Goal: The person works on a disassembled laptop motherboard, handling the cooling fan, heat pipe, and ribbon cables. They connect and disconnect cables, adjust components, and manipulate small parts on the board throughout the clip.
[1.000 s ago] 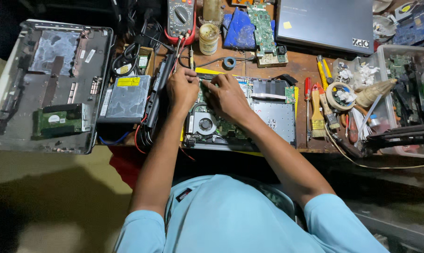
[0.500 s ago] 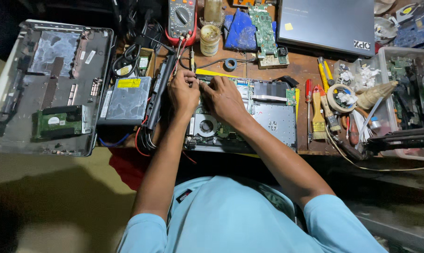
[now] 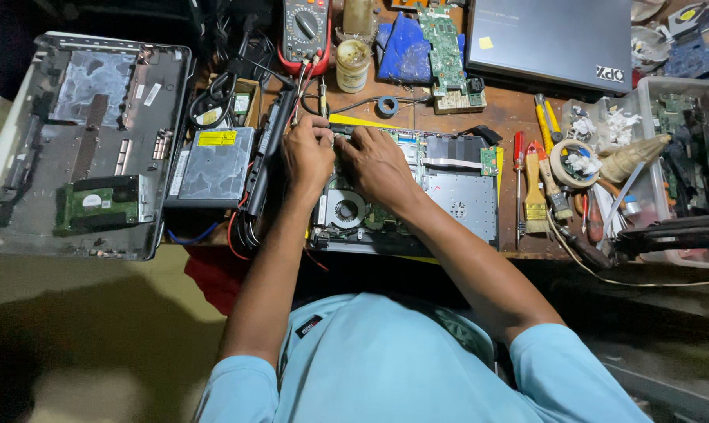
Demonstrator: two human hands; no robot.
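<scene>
An opened laptop base (image 3: 448,196) with a bare circuit board and a round cooling fan (image 3: 345,210) lies on the wooden bench in front of me. My left hand (image 3: 307,153) and my right hand (image 3: 376,160) rest side by side on its far left corner. The fingertips of both pinch at something small there, too small to make out. Both forearms reach forward from my light blue shirt.
A laptop bottom case (image 3: 88,141) lies at left, beside an optical drive (image 3: 213,164) and a black battery bar (image 3: 264,157). A multimeter (image 3: 306,27), a jar (image 3: 352,64), a tape roll (image 3: 387,106), a green board (image 3: 444,43) and a closed laptop (image 3: 554,39) sit behind. Screwdrivers and a brush (image 3: 535,196) lie right.
Both hands have stayed on the same corner of the laptop base, with only slight finger movement. The view has shifted a little.
</scene>
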